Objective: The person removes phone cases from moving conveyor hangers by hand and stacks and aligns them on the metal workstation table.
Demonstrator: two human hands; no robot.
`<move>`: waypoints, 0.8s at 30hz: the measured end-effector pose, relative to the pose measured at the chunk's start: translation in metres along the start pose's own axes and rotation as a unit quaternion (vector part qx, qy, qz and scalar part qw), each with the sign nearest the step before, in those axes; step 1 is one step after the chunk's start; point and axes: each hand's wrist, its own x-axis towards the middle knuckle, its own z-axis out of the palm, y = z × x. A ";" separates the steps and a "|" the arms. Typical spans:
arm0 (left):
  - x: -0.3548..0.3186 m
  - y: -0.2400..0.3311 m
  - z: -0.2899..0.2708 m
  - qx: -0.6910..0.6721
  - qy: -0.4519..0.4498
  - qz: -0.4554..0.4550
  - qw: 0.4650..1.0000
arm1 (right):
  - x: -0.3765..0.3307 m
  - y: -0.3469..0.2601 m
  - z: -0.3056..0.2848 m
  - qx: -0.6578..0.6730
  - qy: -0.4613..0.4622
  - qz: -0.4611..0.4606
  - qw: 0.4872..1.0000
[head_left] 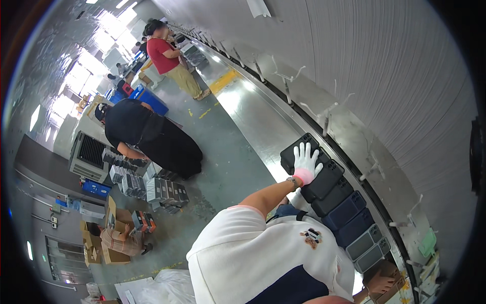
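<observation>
The long silver bench point(242, 99) is of smooth, glossy metal; along its edge, the black rectangular cases point(325, 182) look like matt plastic; the white glove point(306, 162) is of cloth.

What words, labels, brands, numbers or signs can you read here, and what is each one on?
No text is readable.
Black cases under the left hand: no legible marks.
Navy cases and grey cases: no legible marks.
Brown case at the right hand: no legible marks.
Shirt: a small figure, no readable words.
Cartons: too small and blurred.
</observation>
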 end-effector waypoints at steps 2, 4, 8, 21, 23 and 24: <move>0.000 0.002 -0.002 -0.007 -0.003 0.001 1.000 | 0.012 0.005 0.004 -0.040 -0.064 0.002 0.997; 0.000 -0.001 -0.001 -0.006 -0.001 -0.001 1.000 | 0.024 0.016 0.007 0.018 -0.088 0.035 0.995; 0.001 -0.002 0.004 -0.009 0.030 -0.001 1.000 | 0.016 0.013 0.008 0.000 -0.057 -0.016 0.998; -0.003 -0.008 0.007 -0.014 0.044 -0.007 0.999 | 0.014 0.052 0.017 0.350 -0.162 -0.127 0.914; -0.005 -0.008 0.008 -0.014 0.047 -0.007 0.999 | 0.013 0.053 0.008 0.285 -0.194 -0.086 0.935; -0.004 -0.005 0.009 -0.023 0.049 -0.002 0.999 | 0.011 0.057 0.020 0.302 -0.145 -0.070 0.940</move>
